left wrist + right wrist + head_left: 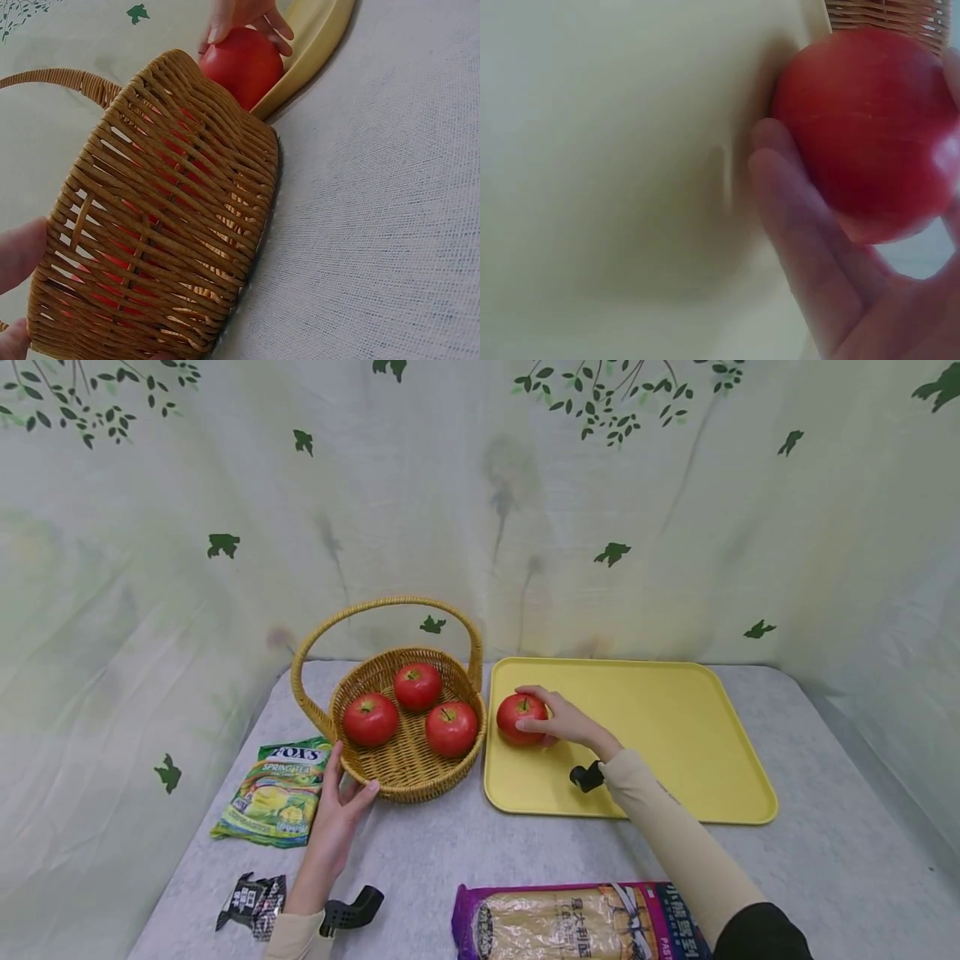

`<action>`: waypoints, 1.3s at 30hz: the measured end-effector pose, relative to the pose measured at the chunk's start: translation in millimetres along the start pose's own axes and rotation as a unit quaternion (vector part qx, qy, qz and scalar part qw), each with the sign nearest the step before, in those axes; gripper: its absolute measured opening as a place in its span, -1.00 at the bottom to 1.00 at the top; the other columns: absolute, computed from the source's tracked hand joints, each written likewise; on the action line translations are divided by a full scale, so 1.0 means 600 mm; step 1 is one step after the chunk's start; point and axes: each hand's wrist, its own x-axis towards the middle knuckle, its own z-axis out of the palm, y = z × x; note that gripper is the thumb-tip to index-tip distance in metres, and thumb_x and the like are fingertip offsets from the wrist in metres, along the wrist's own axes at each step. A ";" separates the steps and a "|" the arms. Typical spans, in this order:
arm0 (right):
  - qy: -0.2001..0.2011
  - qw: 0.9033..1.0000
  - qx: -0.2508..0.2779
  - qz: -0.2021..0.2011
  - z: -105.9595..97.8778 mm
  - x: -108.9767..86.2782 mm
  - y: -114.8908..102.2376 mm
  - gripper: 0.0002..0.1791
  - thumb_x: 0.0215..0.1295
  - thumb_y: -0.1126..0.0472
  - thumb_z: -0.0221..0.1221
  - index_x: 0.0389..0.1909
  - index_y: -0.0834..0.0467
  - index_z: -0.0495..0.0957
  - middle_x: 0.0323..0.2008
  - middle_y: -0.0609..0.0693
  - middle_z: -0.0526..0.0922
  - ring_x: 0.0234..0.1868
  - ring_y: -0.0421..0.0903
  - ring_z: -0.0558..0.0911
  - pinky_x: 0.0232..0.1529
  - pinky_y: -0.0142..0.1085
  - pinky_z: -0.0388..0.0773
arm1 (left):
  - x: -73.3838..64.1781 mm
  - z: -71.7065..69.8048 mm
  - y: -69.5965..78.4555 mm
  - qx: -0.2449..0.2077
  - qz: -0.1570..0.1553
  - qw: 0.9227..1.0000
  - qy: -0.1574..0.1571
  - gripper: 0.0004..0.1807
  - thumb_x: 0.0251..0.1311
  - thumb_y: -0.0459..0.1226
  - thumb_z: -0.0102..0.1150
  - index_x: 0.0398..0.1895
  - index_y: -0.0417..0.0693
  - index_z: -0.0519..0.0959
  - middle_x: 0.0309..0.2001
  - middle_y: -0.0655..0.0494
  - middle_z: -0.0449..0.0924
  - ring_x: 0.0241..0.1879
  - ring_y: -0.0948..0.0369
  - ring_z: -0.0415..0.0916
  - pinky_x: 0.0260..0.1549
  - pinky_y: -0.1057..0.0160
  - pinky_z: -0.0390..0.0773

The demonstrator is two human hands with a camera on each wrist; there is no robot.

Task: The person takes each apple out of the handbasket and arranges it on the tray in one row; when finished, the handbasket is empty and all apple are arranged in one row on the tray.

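Right hand (564, 721): gripped a red apple (513, 717) between thumb and fingers.
Apple: was over the left end of the yellow tray (637, 735), beside the wicker basket (408, 774); tray contact could not be judged.
Left hand (339, 817): spread, touching the basket's near-left wall.
Tray room: bare surface stretched rightward to the rim.
Hidden: weave partly screened three apples (452, 729) from the left wrist.
Cut off: purple-ended package (555, 927), at the lower edge.
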 end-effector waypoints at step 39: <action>-0.169 0.973 0.040 -0.151 0.035 0.043 -0.149 -0.39 0.27 0.30 0.19 0.34 0.20 0.28 0.25 0.22 0.37 0.21 0.14 0.42 0.20 -0.10 0.35 | 0.002 0.001 -0.003 0.006 -0.010 1.000 0.015 -0.08 0.37 -0.35 0.02 0.52 0.40 -0.33 0.51 0.13 -0.50 0.45 -0.03 -0.24 0.34 -0.03 -0.02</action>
